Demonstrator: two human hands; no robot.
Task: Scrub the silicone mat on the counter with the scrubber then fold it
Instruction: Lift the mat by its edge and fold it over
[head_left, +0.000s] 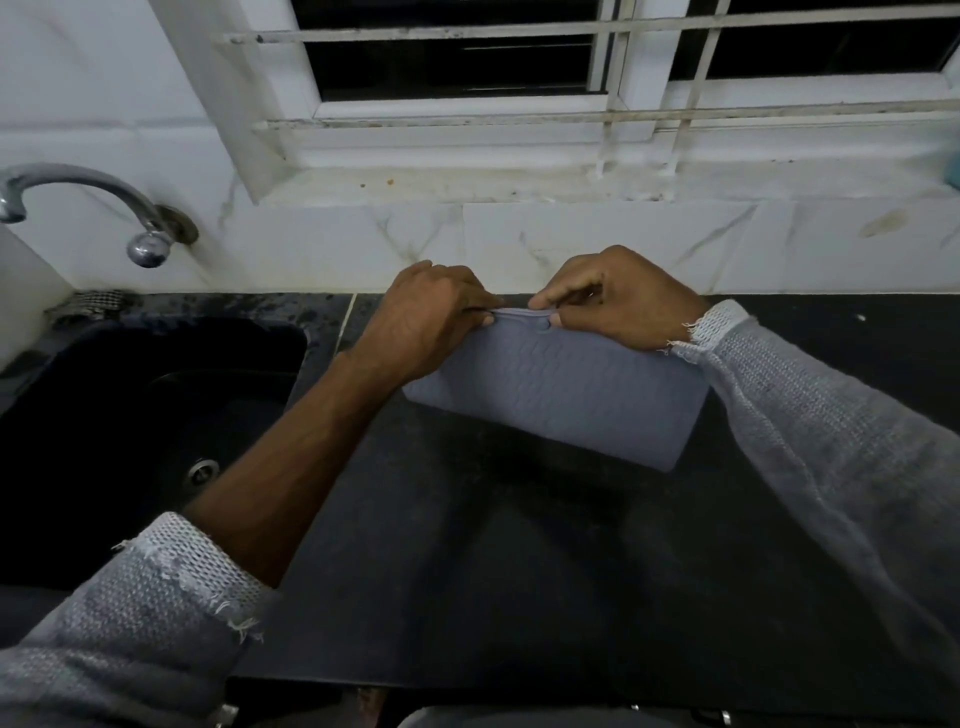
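Observation:
A grey-blue silicone mat (561, 395) with a quilted pattern lies doubled over on the dark counter (467, 545), near the back wall. My left hand (421, 322) pinches the mat's far edge from the left. My right hand (618, 301) pinches the same edge from the right, fingertips close to the left hand's. The two layers of the mat meet between my fingers. No scrubber can be made out for certain.
A dark sink (130, 431) with a drain sits to the left, under a chrome tap (93, 202). A steel scouring pad (98, 301) lies behind the sink. White marble tiles (727, 249) and a barred window (519, 78) back the counter.

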